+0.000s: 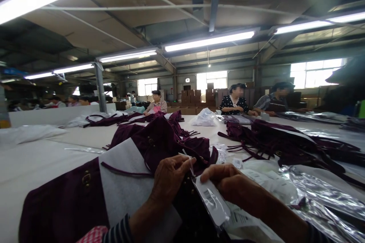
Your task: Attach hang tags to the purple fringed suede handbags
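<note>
The wide desk (pixel 42 155) carries purple bags (pixel 162 140) just beyond both hands. The left hand (pixel 168 178) and right hand (pixel 228 182) meet above a dark bag, each grip pinched narrow on a white tag (pixel 212 199) between them.

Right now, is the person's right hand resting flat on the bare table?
No, the right hand pinches a white tag in a clear sleeve beside the left hand, above a purple bag.

Bright ceiling tubes (pixel 209 40) w/ glare, dim foreground, edges warped
</note>
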{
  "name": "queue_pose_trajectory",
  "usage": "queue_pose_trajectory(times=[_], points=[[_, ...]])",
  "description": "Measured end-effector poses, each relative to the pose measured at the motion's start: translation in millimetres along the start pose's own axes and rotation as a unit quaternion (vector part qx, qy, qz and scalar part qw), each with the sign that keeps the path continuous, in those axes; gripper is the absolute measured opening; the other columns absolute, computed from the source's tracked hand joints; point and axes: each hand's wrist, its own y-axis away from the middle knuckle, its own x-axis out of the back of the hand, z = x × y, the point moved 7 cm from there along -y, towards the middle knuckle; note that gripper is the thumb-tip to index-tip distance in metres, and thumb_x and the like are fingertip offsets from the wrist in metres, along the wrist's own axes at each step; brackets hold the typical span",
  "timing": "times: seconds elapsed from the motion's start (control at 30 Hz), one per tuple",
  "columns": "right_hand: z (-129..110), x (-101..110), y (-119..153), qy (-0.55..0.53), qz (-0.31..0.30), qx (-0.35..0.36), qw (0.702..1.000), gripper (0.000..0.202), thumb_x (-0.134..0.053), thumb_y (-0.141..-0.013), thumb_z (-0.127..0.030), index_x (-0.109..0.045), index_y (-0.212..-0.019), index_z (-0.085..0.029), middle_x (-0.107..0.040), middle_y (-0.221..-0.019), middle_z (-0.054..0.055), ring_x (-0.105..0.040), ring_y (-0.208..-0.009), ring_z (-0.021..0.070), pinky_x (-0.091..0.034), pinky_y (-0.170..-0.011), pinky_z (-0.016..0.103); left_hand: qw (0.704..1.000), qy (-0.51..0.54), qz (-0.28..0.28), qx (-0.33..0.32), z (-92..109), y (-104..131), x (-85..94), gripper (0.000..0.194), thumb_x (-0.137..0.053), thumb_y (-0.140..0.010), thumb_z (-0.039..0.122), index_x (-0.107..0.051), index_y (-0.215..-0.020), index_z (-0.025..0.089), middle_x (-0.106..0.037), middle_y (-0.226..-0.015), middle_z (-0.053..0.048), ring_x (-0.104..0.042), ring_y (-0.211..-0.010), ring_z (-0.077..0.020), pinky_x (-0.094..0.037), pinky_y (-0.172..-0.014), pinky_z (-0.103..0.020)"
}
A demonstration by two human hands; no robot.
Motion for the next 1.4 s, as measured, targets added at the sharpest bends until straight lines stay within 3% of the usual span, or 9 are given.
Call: queue_pose_trajectory(times=[0.1,0.17,0.33,0.53,0.77,1.0,1.2,1.3,1.4], points=[[0,1,-2,0.003,0.028,0.001,1.0,0.041,-0.072,-0.059,-0.006,-0.075,-0.099,-0.015,-0.075,-0.084,0.005,-0.064,-0.065,0.0116,-0.046,-0.061,0.02,0.996,0.065,-0.06,-0.014,4,2,-4.1,0.043,-0.056,-0.092,0.053,-0.074,-0.073,0.019,-0.071,-0.075,-0.001,-0.062,-0.075,-0.0183,-0.042,-0.069,-0.025],[0,4,-4,0.026,0.056,0.013,0.998,0.03,-0.082,-0.065,-0.016,-0.073,-0.094,-0.014,-0.072,-0.077,0.004,-0.062,-0.059,0.01,-0.042,-0.054,0.018,0.991,0.104,-0.087,-0.01,5,4,-4.9,0.041,-0.058,-0.091,0.051,-0.076,-0.076,0.018,-0.073,-0.085,-0.003,-0.064,-0.084,-0.0203,-0.043,-0.075,-0.025],[7,14,-11,0.082,0.11,0.043,0.99,0.037,-0.076,-0.08,-0.047,-0.063,-0.085,-0.013,-0.066,-0.066,0.001,-0.058,-0.048,0.0077,-0.027,-0.039,0.014,0.96,0.237,-0.151,0.014,7,13,-8.6,0.034,-0.066,-0.088,0.042,-0.075,-0.113,0.02,-0.075,-0.106,-0.006,-0.066,-0.095,-0.022,-0.046,-0.083,-0.027],[4,17,-20,0.169,0.094,0.027,0.981,0.039,-0.069,-0.085,-0.051,-0.063,-0.096,-0.014,-0.067,-0.062,0.0,-0.056,-0.041,0.007,-0.029,-0.036,0.013,0.958,0.267,-0.087,0.061,-6,11,-3.0,0.04,-0.079,-0.077,0.038,-0.076,-0.111,0.018,-0.076,-0.091,-0.007,-0.06,-0.075,-0.0154,-0.038,-0.059,-0.02],[-20,10,-31,0.242,-0.04,-0.074,0.967,0.036,-0.073,-0.082,-0.042,-0.071,-0.103,-0.013,-0.068,-0.062,-0.001,-0.059,-0.043,0.0066,-0.037,-0.04,0.012,0.954,0.281,0.02,0.101,-12,13,-6.2,0.036,-0.081,-0.072,0.042,-0.079,-0.099,0.018,-0.068,-0.069,-0.001,-0.044,-0.053,-0.0078,-0.034,-0.051,-0.019],[-21,7,-41,0.259,-0.099,-0.112,0.954,0.03,-0.078,-0.078,-0.039,-0.073,-0.092,-0.012,-0.067,-0.061,-0.001,-0.058,-0.044,0.0065,-0.047,-0.045,0.013,0.947,0.292,0.114,0.071,-10,13,2.4,0.03,-0.084,-0.066,0.043,-0.08,-0.08,0.017,-0.066,-0.113,-0.006,-0.057,-0.07,-0.0109,-0.042,-0.054,-0.021],[-19,12,-45,0.284,-0.097,-0.141,0.944,0.025,-0.076,-0.076,-0.036,-0.071,-0.084,-0.013,-0.065,-0.057,-0.002,-0.055,-0.043,0.0063,-0.046,-0.044,0.014,0.941,0.314,0.071,0.107,-13,5,-7.2,0.027,-0.084,-0.064,0.036,-0.076,-0.077,0.014,-0.059,-0.064,0.002,-0.044,-0.053,-0.007,-0.034,-0.049,-0.019],[-19,10,-41,0.313,-0.096,-0.148,0.933,0.021,-0.074,-0.075,-0.034,-0.069,-0.078,-0.014,-0.062,-0.056,-0.002,-0.053,-0.042,0.0077,-0.043,-0.043,0.016,0.951,0.279,0.041,0.124,-10,2,-8.9,0.019,-0.08,-0.062,0.029,-0.071,-0.072,0.014,-0.056,-0.055,0.004,-0.043,-0.049,-0.0072,-0.033,-0.048,-0.019],[-27,8,-36,0.367,-0.022,-0.064,0.928,0.013,-0.07,-0.075,-0.027,-0.069,-0.079,-0.015,-0.063,-0.062,-0.002,-0.055,-0.052,0.0099,-0.039,-0.047,0.018,0.965,0.228,0.017,0.125,-4,-1,-6.6,0.014,-0.074,-0.063,0.025,-0.069,-0.071,0.014,-0.061,-0.056,0.002,-0.049,-0.05,-0.0099,-0.037,-0.05,-0.02]])
